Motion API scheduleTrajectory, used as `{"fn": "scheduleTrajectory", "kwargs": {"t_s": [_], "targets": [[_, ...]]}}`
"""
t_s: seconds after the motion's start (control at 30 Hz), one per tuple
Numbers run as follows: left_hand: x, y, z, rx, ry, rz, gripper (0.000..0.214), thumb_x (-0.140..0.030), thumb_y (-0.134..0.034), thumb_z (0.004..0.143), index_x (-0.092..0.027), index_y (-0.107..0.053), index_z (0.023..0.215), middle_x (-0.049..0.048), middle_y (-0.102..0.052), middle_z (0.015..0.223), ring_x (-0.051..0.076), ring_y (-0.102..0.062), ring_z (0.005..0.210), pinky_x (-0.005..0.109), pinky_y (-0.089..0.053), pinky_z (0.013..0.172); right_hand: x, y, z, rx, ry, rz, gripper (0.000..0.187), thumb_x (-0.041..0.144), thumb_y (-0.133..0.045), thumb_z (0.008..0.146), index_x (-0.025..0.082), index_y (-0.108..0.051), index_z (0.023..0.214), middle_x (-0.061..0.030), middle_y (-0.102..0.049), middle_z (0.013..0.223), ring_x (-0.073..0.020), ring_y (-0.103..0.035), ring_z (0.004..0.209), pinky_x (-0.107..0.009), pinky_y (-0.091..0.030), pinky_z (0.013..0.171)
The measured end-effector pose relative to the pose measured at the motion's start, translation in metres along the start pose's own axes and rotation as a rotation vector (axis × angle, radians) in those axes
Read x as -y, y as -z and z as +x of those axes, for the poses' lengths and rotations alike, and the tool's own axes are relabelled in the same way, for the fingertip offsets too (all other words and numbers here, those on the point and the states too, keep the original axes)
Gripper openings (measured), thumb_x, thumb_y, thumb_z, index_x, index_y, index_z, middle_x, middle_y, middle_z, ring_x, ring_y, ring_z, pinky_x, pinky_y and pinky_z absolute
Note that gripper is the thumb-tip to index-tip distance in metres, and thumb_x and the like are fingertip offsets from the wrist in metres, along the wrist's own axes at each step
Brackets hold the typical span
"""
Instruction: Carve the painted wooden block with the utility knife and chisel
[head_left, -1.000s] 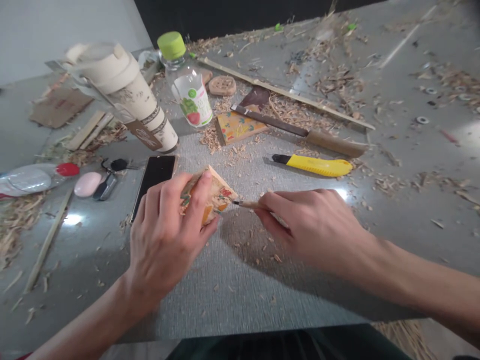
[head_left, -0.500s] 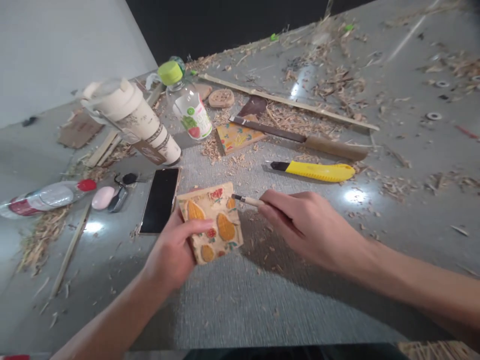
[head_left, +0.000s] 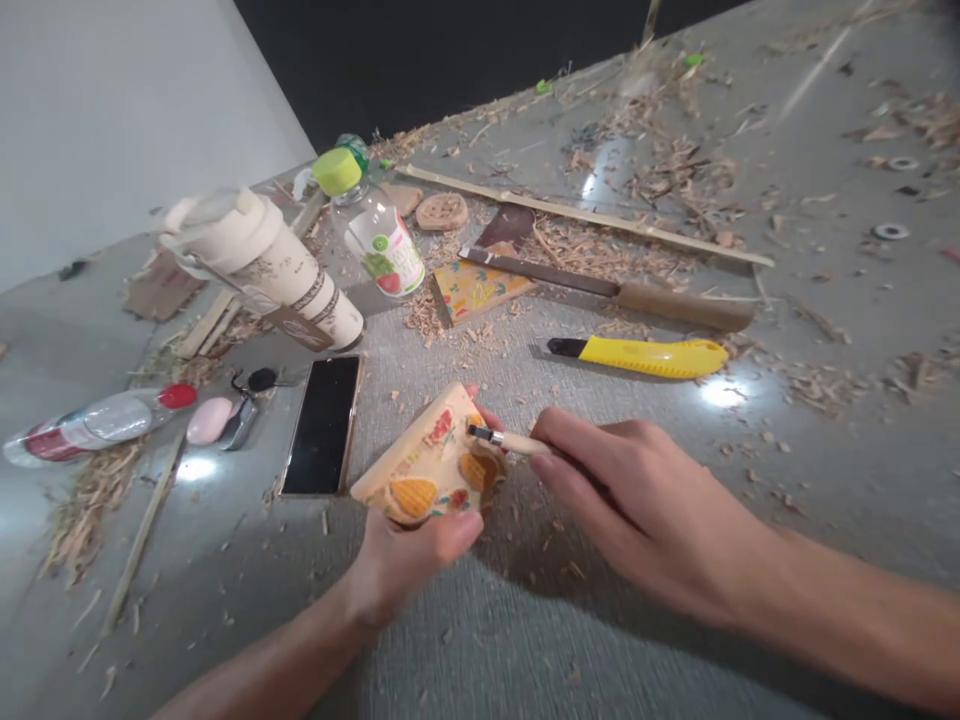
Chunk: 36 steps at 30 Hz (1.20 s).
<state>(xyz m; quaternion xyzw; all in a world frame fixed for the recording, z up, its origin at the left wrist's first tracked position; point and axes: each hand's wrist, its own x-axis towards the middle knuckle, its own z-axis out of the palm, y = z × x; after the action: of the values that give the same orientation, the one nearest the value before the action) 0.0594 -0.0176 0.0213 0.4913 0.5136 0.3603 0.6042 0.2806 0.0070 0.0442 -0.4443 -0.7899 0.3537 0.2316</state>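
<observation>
My left hand [head_left: 420,550] is closed round a carved wooden block [head_left: 444,455], its thumb on the front edge and fingertips showing behind the far corner. Raised orange, red and green fruit shapes cover the block's face, which is tilted. In my right hand [head_left: 630,490] is a small carving knife [head_left: 517,442] with a pale wooden handle and a short dark blade. The blade tip lies at the block's right upper edge, by an orange shape; whether it cuts in, I cannot tell. A yellow utility knife [head_left: 652,357] lies beyond my right hand.
A phone [head_left: 322,425] lies left of the block. Behind it stand a cream tumbler [head_left: 292,270] and a green-capped bottle [head_left: 382,240]. A long wooden-handled blade [head_left: 682,304] rests partly on a patterned board [head_left: 476,288]. Wood shavings [head_left: 682,170] litter the table; a red-capped bottle [head_left: 105,420] lies left.
My left hand has turned and tilted the block, so its thick side edge now shows. The carving knife's tip has come onto the block's edge. The whole view has shifted slightly.
</observation>
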Motion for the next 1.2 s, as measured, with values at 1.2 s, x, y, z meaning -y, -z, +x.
{"fn": "scheduleTrajectory", "kwargs": {"t_s": [1.2], "targets": [[-0.021, 0.028, 0.012, -0.079, 0.175, 0.172, 0.046, -0.044, -0.086, 0.087, -0.025, -0.059, 0.12, 0.0015, -0.078, 0.095, 0.022, -0.077, 0.077, 0.033, -0.066, 0.066, -0.012, 0.013, 0.002, -0.053, -0.148, 0.038, 0.015, 0.035, -0.046, 0.113, 0.027, -0.05, 0.101, 0.0105, -0.045, 0.059, -0.011, -0.038, 0.049, -0.028, -0.03, 0.048]]}}
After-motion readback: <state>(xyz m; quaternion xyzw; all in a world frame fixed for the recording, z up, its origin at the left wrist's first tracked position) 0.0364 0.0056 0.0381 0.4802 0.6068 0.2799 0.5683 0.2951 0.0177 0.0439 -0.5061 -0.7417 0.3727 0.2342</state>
